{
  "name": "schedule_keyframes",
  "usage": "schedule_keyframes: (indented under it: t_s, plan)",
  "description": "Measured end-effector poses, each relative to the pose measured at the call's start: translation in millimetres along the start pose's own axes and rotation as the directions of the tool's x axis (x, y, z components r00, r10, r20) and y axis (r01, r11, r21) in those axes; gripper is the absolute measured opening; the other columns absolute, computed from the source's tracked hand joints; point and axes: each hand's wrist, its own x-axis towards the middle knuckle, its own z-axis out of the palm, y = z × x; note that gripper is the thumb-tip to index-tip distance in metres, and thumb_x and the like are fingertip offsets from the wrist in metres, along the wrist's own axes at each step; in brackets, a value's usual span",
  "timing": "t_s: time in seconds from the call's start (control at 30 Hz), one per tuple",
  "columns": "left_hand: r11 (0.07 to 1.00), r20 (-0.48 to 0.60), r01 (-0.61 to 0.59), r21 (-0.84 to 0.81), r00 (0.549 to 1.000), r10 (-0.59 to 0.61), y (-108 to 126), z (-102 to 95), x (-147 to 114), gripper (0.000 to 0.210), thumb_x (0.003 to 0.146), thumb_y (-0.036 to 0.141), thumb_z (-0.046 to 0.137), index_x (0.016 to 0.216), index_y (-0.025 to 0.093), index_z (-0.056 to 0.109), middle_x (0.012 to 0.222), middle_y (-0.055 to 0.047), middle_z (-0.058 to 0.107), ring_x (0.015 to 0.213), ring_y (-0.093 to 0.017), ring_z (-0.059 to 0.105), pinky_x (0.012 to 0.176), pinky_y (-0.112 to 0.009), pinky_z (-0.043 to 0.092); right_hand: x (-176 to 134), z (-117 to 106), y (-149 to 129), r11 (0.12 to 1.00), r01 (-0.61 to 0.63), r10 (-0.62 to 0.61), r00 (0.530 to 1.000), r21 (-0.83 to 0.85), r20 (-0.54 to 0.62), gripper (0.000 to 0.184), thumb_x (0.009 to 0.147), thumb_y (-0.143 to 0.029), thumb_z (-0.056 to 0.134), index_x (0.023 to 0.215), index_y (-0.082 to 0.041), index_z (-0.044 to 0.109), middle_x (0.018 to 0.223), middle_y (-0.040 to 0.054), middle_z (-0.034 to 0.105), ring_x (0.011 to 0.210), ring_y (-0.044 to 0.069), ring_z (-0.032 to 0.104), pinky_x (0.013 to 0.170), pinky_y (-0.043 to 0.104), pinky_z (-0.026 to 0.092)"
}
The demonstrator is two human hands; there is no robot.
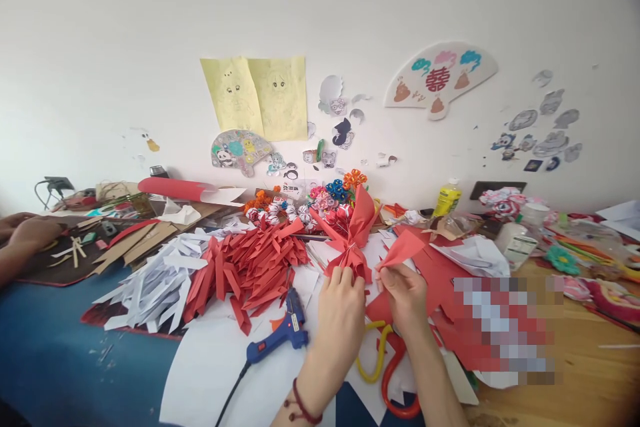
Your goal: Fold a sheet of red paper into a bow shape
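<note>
Left hand [339,320]: fingers grasping the lower folds of the red paper bow, fingertips hidden by the paper.
Red paper bow [362,217]: mid-counter [590,380], gathered at its waist with thin pale thread.
Right hand [409,295]: thumb and fingers pinching a red paper piece [403,247], just beside the bow.
Glue gun [280,339]: on white paper [215,373], nozzle toward the counter's back edge, cord running toward the near edge.
Scissors [385,383]: yellow and red handles toward the near edge, between the forearms.
Strips: white pile [163,283] nearer the left end, red pile [250,260] touching it.
Back edge: colourful flowers [355,179] behind the bow; yellow bottle [447,200] farther right.
Left end: another person's hand [35,233] at a dark mat [35,267].
</note>
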Motion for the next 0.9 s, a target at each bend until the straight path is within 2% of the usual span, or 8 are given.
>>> schedule_keyframes:
  t_s: [0.07,0.13,0.27,0.37,0.53,0.9]
  plan:
    - [0.993,-0.137,0.001,-0.122,0.990,-0.018,-2,-10.4,-3,0.010,0.085,0.012,0.067,0.087,0.021,0.065,0.101,-0.005,0.068,0.096,-0.026,0.060,0.077,-0.038,0.048,0,2,-3,1.000,0.017,-0.017,1.000,0.017,0.009,0.021,0.078,-0.040,0.081,0.080,-0.020,0.074,0.062,0.0004,0.062,0.054,0.014,0.051,0.054,0.030,0.042]
    - [0.962,-0.269,-0.021,-0.272,0.961,-0.055,-4,-18.9,-5,0.012,0.084,0.012,0.070,0.084,0.023,0.065,0.102,-0.003,0.069,0.098,-0.024,0.060,0.082,-0.038,0.045,0,4,-6,0.999,0.041,-0.042,0.999,0.034,0.015,0.024,0.076,-0.043,0.081,0.076,-0.020,0.073,0.060,-0.0002,0.059,0.053,0.013,0.050,0.053,0.030,0.041]
    - [0.878,-0.394,-0.096,-0.468,0.912,-0.111,-6,-29.3,-7,0.019,0.082,0.009,0.075,0.080,0.023,0.063,0.093,0.003,0.073,0.091,-0.018,0.063,0.088,-0.037,0.038,1,6,-8,0.997,0.071,-0.072,0.997,0.039,0.039,0.029,0.071,-0.047,0.084,0.070,-0.021,0.071,0.060,-0.0002,0.057,0.052,0.014,0.048,0.052,0.031,0.039]
    - [0.839,-0.450,-0.125,-0.530,0.880,-0.153,-3,-34.6,-9,0.016,0.085,0.011,0.074,0.082,0.024,0.064,0.086,0.004,0.073,0.083,-0.016,0.064,0.091,-0.037,0.035,0,6,-9,0.998,0.063,-0.064,0.995,0.015,0.072,0.027,0.071,-0.044,0.085,0.068,-0.021,0.071,0.061,0.0008,0.057,0.056,0.015,0.049,0.053,0.032,0.041]
    - [0.838,-0.514,-0.160,-0.522,0.843,-0.159,1,-39.5,-9,0.016,0.085,0.011,0.075,0.083,0.024,0.065,0.080,0.006,0.073,0.078,-0.015,0.064,0.095,-0.038,0.033,-1,3,-10,0.999,0.026,-0.023,0.991,-0.025,0.134,0.026,0.070,-0.042,0.086,0.064,-0.022,0.069,0.068,0.0030,0.060,0.063,0.018,0.052,0.058,0.034,0.045]
    - [0.857,-0.532,-0.203,-0.473,0.841,-0.094,-1,-36.0,-11,0.011,0.089,0.017,0.072,0.087,0.026,0.067,0.084,0.006,0.076,0.078,-0.016,0.064,0.091,-0.039,0.032,-1,-5,-4,0.998,0.048,-0.036,0.973,-0.050,0.227,0.017,0.077,-0.040,0.080,0.067,-0.027,0.075,0.066,0.0020,0.062,0.063,0.019,0.055,0.056,0.033,0.047]
